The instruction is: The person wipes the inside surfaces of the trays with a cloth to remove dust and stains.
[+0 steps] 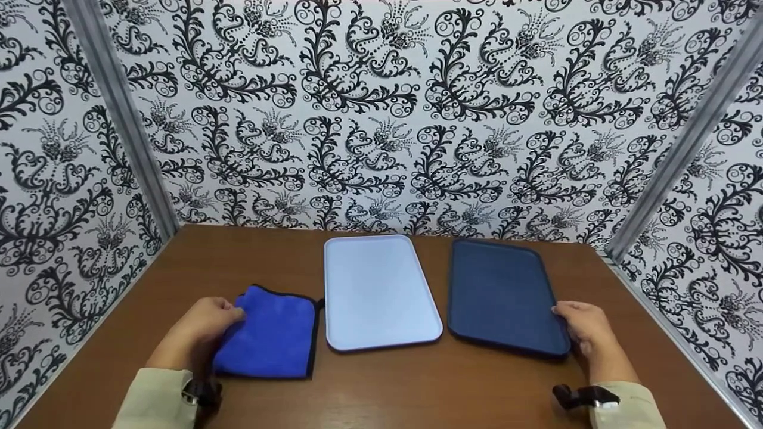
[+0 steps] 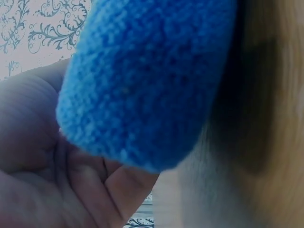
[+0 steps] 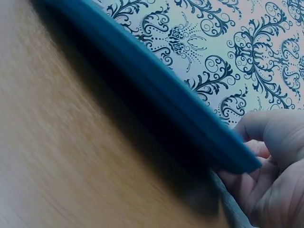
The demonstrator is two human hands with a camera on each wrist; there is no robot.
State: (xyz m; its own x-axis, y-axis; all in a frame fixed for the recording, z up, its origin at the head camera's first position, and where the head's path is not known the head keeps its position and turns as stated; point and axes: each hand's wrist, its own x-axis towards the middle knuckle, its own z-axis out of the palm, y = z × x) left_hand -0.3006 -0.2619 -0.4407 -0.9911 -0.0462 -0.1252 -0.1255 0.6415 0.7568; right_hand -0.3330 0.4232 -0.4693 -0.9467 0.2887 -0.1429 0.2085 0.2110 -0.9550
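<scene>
A folded blue microfiber cloth (image 1: 271, 333) with black edging lies at the left, and my left hand (image 1: 210, 322) pinches its left side. The left wrist view shows the cloth's fuzzy fold (image 2: 142, 95) close up, with my thumb and fingers around it partly hidden. At the right, my right hand (image 1: 587, 328) grips the right edge of a dark blue tray (image 1: 501, 292). From the right wrist, the tray's side (image 3: 180, 104) appears tilted, with dark shadow between it and the table. Thumb above and fingers below hold its edge.
A light blue-white tray (image 1: 378, 292) lies between the cloth and the dark tray on the brown wooden table (image 1: 387, 393). Patterned black-and-white walls (image 1: 381, 119) enclose the table at the back and sides, with grey posts (image 1: 119, 113) at the corners.
</scene>
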